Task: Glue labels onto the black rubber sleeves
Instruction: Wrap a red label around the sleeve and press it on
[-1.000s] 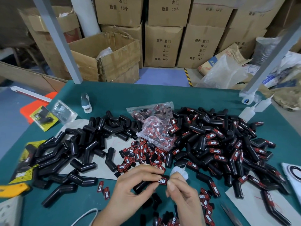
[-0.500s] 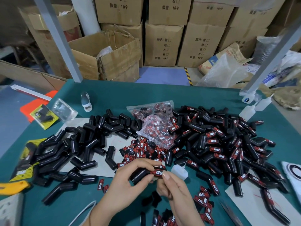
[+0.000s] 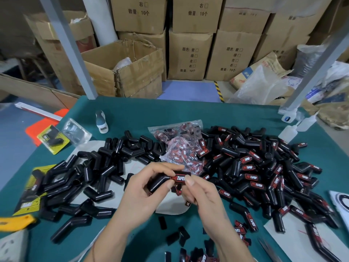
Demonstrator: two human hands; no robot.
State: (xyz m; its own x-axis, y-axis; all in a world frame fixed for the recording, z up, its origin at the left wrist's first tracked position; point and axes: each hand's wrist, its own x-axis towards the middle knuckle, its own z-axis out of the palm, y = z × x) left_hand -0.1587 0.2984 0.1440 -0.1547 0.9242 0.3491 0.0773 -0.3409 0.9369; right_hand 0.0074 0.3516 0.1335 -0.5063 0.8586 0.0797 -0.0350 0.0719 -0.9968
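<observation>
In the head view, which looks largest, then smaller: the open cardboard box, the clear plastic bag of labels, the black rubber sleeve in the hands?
1. Open cardboard box, though farthest.
2. Clear plastic bag of labels.
3. Black rubber sleeve, though nearest.

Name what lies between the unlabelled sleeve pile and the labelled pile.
In the head view, clear bags of labels lie between the unlabelled pile and the labelled pile.

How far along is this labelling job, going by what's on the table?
Roughly partway. Done: the big pile of labelled sleeves on the right shows red labels. In hand: the left hand holds a bent sleeve while the right hand presses a label onto it. Left: a smaller pile of plain sleeves on the left, and a bag of labels not yet used.
</observation>
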